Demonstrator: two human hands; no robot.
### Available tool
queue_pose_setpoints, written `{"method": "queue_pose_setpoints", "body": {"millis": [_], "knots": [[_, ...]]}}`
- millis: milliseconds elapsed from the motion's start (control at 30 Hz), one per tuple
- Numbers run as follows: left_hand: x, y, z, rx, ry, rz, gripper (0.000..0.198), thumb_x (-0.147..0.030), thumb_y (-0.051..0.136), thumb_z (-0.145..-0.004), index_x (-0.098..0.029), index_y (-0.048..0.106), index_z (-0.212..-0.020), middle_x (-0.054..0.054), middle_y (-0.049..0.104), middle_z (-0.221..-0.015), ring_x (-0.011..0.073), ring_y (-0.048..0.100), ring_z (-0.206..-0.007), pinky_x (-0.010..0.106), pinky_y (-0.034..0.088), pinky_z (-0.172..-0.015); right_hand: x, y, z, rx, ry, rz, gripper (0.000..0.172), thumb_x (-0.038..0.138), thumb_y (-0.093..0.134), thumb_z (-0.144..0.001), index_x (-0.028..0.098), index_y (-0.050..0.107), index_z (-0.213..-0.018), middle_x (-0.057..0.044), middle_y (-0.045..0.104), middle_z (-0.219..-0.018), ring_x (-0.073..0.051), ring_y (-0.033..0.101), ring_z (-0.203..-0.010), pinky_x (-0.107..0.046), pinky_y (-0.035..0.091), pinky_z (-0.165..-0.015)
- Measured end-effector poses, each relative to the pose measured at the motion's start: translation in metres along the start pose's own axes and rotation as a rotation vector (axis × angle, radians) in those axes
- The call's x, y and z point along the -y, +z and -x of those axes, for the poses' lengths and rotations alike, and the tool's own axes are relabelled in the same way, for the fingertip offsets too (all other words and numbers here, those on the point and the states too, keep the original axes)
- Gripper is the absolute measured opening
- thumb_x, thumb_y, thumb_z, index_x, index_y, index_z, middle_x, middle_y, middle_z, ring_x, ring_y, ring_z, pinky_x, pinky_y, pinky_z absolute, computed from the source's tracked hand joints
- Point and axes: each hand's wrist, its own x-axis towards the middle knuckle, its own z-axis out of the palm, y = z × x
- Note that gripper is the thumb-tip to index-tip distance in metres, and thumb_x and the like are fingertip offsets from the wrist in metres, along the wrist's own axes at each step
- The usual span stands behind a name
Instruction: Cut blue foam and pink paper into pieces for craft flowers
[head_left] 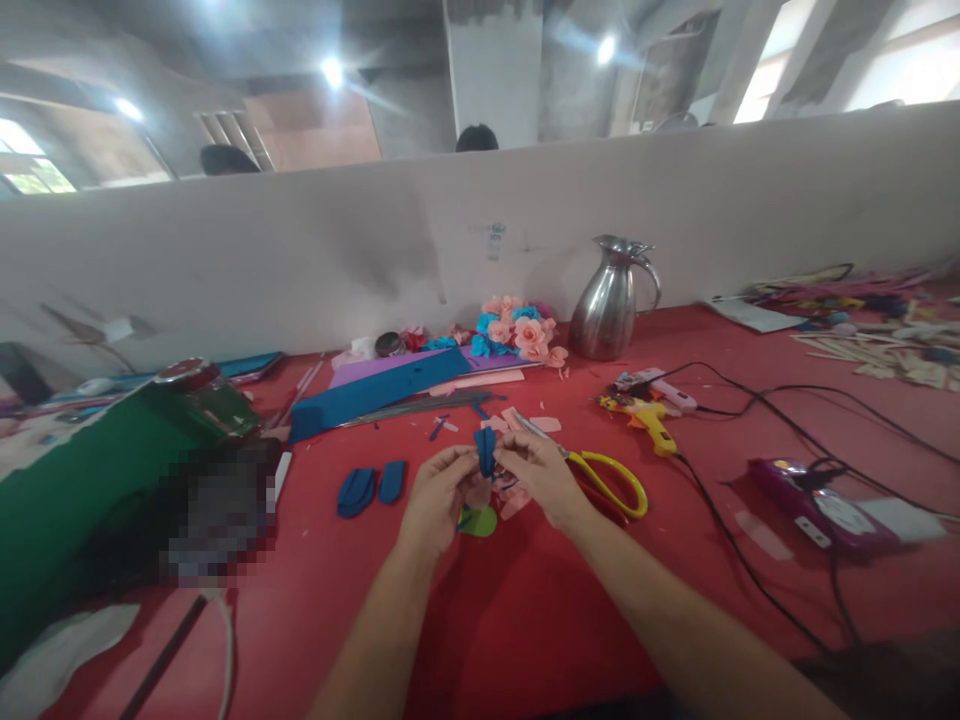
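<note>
Both hands meet over the middle of the red table, pinching a small folded piece of dark blue crepe paper (pixel 485 452) between them. My left hand (pixel 437 492) grips its left edge with thumb and fingertips. At its right edge are the closed fingers of my right hand (pixel 538 474). Two small stacks of cut blue paper pieces, one rounded (pixel 356 491) and one squarer (pixel 391 481), lie left of my hands. Beneath the hands are pink paper scraps (pixel 516 502) and a green round piece (pixel 478 521). Yellow-handled scissors (pixel 615 484) rest beside my right hand, their blades partly hidden.
Behind lie a blue paper strip (pixel 382 392), paper flowers (pixel 525 330) and a steel jug (pixel 606 300). To the right are a yellow glue gun (pixel 651 421), a pink one (pixel 670 389), cords and a purple power strip (pixel 821 507). A green board (pixel 97 470) and jar (pixel 206 397) stand left.
</note>
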Motion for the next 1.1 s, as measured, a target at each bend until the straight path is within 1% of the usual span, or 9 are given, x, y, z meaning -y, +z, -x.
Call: {"method": "queue_pose_setpoints", "body": {"millis": [167,300,400,467,633,733,867,1000,1100], "knots": [[0.002,-0.001,-0.002,-0.014,-0.003,0.019,0.016,-0.022,0.076,-0.060,-0.014,0.065,-0.067,0.000,0.062,-0.057,0.0089,0.057,-0.051,0.019,0.047,-0.054,-0.005,0.000,-0.001,-0.009,-0.108,0.143,0.009,0.027,0.058,-0.067,0.019,0.061,-0.070,0.001,0.058,-0.067,-0.013,0.052,-0.061,-0.026,0.043,-0.059],[0.001,0.000,-0.001,0.001,-0.008,0.013,0.016,-0.022,0.076,-0.059,-0.013,0.065,-0.068,-0.001,0.061,-0.055,0.0082,0.055,-0.047,0.019,0.044,-0.049,-0.010,0.002,-0.001,-0.031,-0.149,0.166,0.009,0.022,0.057,-0.065,0.021,0.058,-0.074,0.003,0.054,-0.065,-0.013,0.051,-0.060,-0.025,0.042,-0.054],[-0.001,0.003,0.001,-0.028,-0.015,0.036,0.017,-0.024,0.077,-0.059,-0.014,0.065,-0.067,0.001,0.065,-0.059,0.0098,0.059,-0.052,0.020,0.047,-0.054,-0.012,0.002,-0.002,-0.066,-0.174,0.172,0.011,0.022,0.058,-0.064,0.021,0.057,-0.076,0.002,0.054,-0.069,-0.013,0.051,-0.063,-0.025,0.042,-0.055],[-0.002,0.004,0.002,-0.037,-0.018,0.042,0.018,-0.024,0.078,-0.057,-0.014,0.066,-0.067,0.001,0.066,-0.060,0.0106,0.061,-0.053,0.021,0.049,-0.056,-0.010,0.003,-0.001,-0.075,-0.156,0.140,0.014,0.024,0.061,-0.064,0.021,0.056,-0.077,0.002,0.055,-0.072,-0.013,0.051,-0.063,-0.025,0.043,-0.056],[-0.004,0.005,0.003,-0.027,-0.032,0.041,0.019,-0.023,0.078,-0.057,-0.012,0.067,-0.068,0.004,0.068,-0.060,0.0117,0.060,-0.050,0.022,0.048,-0.051,-0.004,0.003,0.002,-0.031,-0.065,0.005,0.021,0.031,0.066,-0.064,0.021,0.054,-0.078,0.002,0.054,-0.071,-0.013,0.050,-0.060,-0.026,0.044,-0.056],[-0.005,0.003,0.002,-0.021,-0.045,0.070,0.019,-0.023,0.076,-0.058,-0.011,0.068,-0.071,0.006,0.069,-0.063,0.0140,0.063,-0.055,0.022,0.048,-0.051,-0.004,0.001,0.002,0.002,-0.021,-0.097,0.026,0.034,0.070,-0.062,0.022,0.055,-0.080,0.002,0.056,-0.074,-0.013,0.051,-0.062,-0.026,0.044,-0.055],[-0.005,0.002,0.001,-0.007,-0.032,0.080,0.020,-0.023,0.076,-0.060,-0.011,0.068,-0.073,0.007,0.070,-0.067,0.0157,0.065,-0.061,0.023,0.049,-0.054,-0.006,-0.002,0.002,0.027,0.029,-0.183,0.029,0.033,0.074,-0.061,0.022,0.058,-0.082,0.003,0.056,-0.075,-0.011,0.052,-0.062,-0.023,0.043,-0.055],[-0.004,0.002,0.002,0.009,-0.006,0.080,0.019,-0.026,0.076,-0.062,-0.011,0.068,-0.072,0.006,0.070,-0.067,0.0146,0.065,-0.061,0.023,0.049,-0.054,-0.007,-0.003,0.001,0.026,0.058,-0.263,0.029,0.032,0.077,-0.059,0.021,0.059,-0.080,0.004,0.056,-0.073,-0.009,0.051,-0.059,-0.022,0.041,-0.054],[-0.004,0.002,0.003,0.020,0.001,0.073,0.019,-0.025,0.077,-0.060,-0.012,0.069,-0.070,0.005,0.069,-0.065,0.0133,0.063,-0.058,0.023,0.050,-0.056,-0.008,-0.003,0.001,0.032,0.073,-0.310,0.031,0.031,0.079,-0.056,0.020,0.060,-0.079,0.005,0.056,-0.072,-0.008,0.051,-0.059,-0.021,0.041,-0.055]]}}
